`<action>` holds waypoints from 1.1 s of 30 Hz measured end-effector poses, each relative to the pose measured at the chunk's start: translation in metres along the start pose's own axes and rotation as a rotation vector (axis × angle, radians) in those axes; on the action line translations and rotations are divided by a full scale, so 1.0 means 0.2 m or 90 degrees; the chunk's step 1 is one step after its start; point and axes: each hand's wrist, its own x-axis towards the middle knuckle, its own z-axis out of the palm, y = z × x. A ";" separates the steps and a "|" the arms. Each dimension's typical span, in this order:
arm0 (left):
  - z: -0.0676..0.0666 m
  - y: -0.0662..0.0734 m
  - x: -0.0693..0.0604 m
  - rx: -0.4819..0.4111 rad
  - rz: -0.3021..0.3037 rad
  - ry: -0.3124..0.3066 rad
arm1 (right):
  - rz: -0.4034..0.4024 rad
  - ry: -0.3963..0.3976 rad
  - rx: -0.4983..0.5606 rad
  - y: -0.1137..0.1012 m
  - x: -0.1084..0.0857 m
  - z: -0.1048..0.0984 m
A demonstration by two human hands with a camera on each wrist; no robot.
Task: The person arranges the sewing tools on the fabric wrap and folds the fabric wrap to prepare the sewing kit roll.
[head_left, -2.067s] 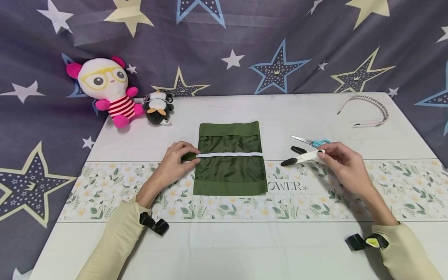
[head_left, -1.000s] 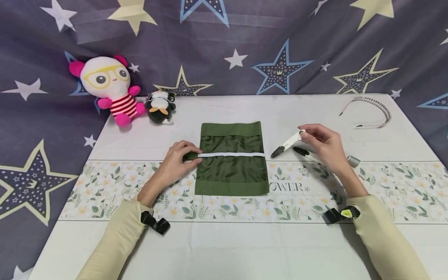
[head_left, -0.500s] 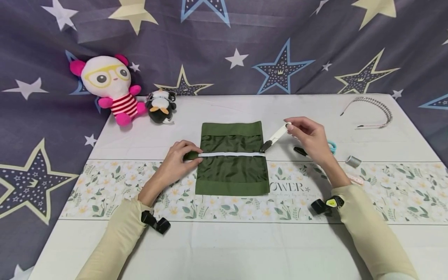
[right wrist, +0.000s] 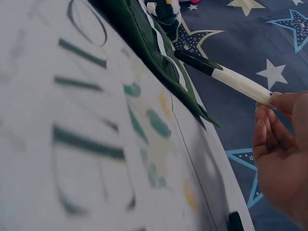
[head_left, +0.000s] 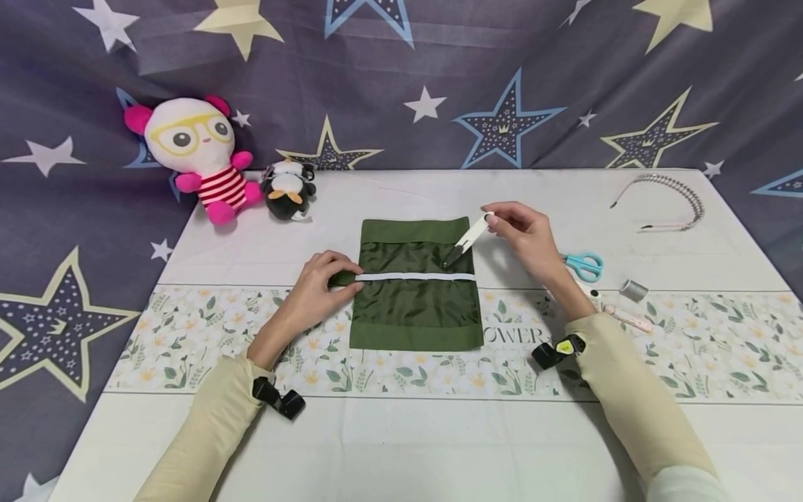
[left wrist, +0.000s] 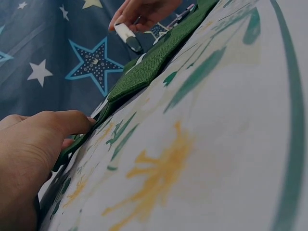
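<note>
A dark green cloth organizer (head_left: 414, 307) lies flat on the table, a white elastic strip (head_left: 414, 277) running across its middle. At its left edge my left hand (head_left: 320, 282) pinches the green strap (head_left: 341, 279) between thumb and fingers. Over the organizer's right part, my right hand (head_left: 523, 233) holds a slim white pen-like tool (head_left: 475, 233) by its end. The tool's black tip (head_left: 453, 256) points down and left, just above the strip. In the right wrist view, the black part (right wrist: 195, 61) has a clip-like piece. Whether the tip touches the cloth, I cannot tell.
Blue-handled scissors (head_left: 583, 266), a grey thread spool (head_left: 635, 290) and a pinkish stick-like item (head_left: 630, 318) lie right of my right forearm. A headband (head_left: 671, 195) is at the back right. A pink plush toy (head_left: 203, 160) and a penguin plush (head_left: 288, 192) sit back left.
My right hand has carried the white tool leftward from beside the scissors to over the organizer's right part. The left hand keeps its pinch at the left edge.
</note>
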 end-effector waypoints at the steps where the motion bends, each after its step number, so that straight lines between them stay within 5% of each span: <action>1: 0.00 0.00 0.00 0.000 0.000 0.000 | 0.001 -0.003 -0.001 0.00 0.01 0.01; 33: 0.00 0.00 0.00 0.005 0.004 0.004 | 0.016 -0.086 -0.062 0.04 0.12 0.23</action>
